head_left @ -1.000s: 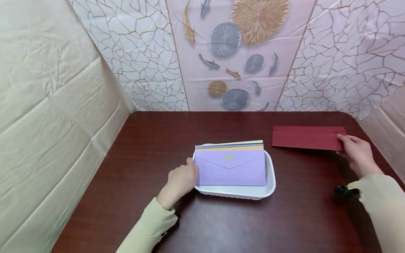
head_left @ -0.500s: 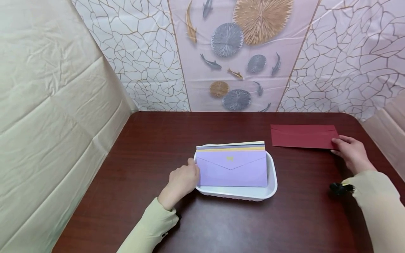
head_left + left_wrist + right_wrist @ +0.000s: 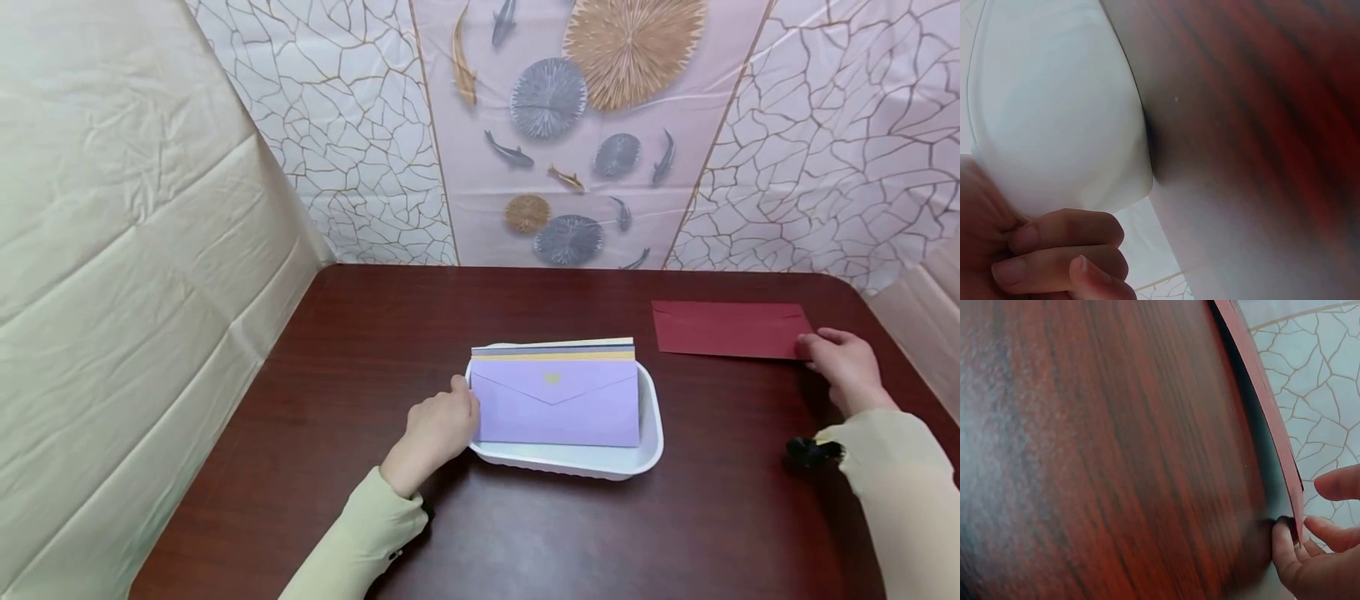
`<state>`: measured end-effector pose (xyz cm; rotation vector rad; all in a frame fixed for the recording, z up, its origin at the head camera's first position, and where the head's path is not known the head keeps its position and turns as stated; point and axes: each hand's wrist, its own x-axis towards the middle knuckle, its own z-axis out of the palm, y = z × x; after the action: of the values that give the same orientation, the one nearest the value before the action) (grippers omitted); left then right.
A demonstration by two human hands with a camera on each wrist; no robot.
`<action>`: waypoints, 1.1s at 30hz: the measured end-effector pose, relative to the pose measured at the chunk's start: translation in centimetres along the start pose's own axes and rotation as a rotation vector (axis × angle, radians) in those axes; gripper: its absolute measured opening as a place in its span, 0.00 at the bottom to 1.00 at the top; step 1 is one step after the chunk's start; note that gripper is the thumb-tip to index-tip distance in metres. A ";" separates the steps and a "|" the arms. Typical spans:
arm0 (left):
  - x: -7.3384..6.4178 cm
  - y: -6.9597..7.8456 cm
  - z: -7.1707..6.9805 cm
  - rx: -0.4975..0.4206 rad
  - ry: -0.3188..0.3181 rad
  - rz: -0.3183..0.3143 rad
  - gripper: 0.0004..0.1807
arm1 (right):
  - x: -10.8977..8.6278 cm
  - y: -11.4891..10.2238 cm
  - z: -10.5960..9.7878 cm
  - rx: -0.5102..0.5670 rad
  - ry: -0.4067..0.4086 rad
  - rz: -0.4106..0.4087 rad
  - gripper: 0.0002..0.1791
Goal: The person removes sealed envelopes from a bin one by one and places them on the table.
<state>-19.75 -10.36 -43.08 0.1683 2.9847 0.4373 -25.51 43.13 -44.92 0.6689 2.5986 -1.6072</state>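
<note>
In the head view, my left hand [image 3: 438, 425] holds the left end of a white plastic tray [image 3: 651, 425]. The left wrist view shows its fingers [image 3: 1072, 240] curled at the end of the tray wall [image 3: 1060, 106]. A lilac envelope [image 3: 557, 417] with a small gold mark on its flap lies in front of a stack in the tray. Behind it show edges of yellow, grey-blue and cream envelopes [image 3: 558, 348]. At the far right, my right hand [image 3: 846, 367] pinches the right end of a dark red envelope [image 3: 731, 329], seen nearly edge-on in the right wrist view.
Everything stands on a dark red-brown wooden table [image 3: 360, 350]. Patterned cloth [image 3: 375, 150] hangs behind its far edge, and a cream cloth wall [image 3: 150, 275] runs along the left. A black device [image 3: 813, 452] sits at the right wrist.
My right hand and the red envelope have shifted slightly left across the table. The left hand and the tray keep their places while the head view drifts a little.
</note>
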 end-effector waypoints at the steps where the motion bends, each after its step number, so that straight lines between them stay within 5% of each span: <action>1: 0.0 0.0 0.0 0.002 0.000 0.001 0.16 | -0.1 -0.1 0.0 -0.023 0.012 0.007 0.42; 8: 0.0 0.0 -0.2 0.011 -0.003 0.003 0.15 | -0.4 -0.3 0.0 -0.114 0.055 0.029 0.41; 20: 0.1 0.0 -0.2 0.009 0.003 0.012 0.15 | -0.7 -0.6 -0.1 -0.086 0.053 0.053 0.41; 33: 0.1 0.1 0.0 0.020 -0.011 -0.002 0.16 | -1.4 -3.3 2.1 -0.123 0.008 -0.071 0.41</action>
<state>-19.83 -10.27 -43.09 0.1685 2.9793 0.4048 -25.82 39.61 -42.76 0.5830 2.7293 -1.4499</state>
